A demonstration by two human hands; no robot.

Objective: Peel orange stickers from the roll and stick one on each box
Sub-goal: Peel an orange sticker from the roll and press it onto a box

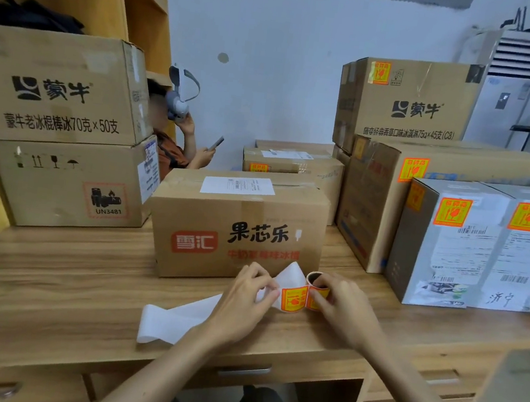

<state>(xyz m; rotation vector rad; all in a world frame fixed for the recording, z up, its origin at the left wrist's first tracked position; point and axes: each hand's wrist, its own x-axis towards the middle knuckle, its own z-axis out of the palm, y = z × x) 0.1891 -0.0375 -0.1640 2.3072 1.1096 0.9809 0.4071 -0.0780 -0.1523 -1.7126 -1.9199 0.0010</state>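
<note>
Both hands work just above the near edge of the wooden tabletop (52, 262), in front of a brown carton (237, 227) printed with black and red characters. The right hand (344, 305) grips the sticker roll (317, 289), a nearly spent cardboard core with its open end facing up, fingers wrapped round its side. The left hand (246, 298) pinches the white backing paper (174, 319) between thumb and fingertips, just left of the roll. Between the two hands an orange sticker (294, 298) with red markings sits on the backing, facing the camera. The used backing trails left and toward the near edge, lying flat on the wood.

The carton in front carries a white shipping label (237, 185) on its top; no orange sticker is visible on its near face or top. To the right, two white boxes (469, 250) each show an orange sticker on the near face, and the brown cartons stacked behind them (407, 124) show orange stickers too. A low flat carton (291, 164) farther back has one on its front. On the left, two cartons are stacked (57, 131) beside a wooden shelf unit (140, 5). Behind them a seated person (177, 144) holds a phone.
</note>
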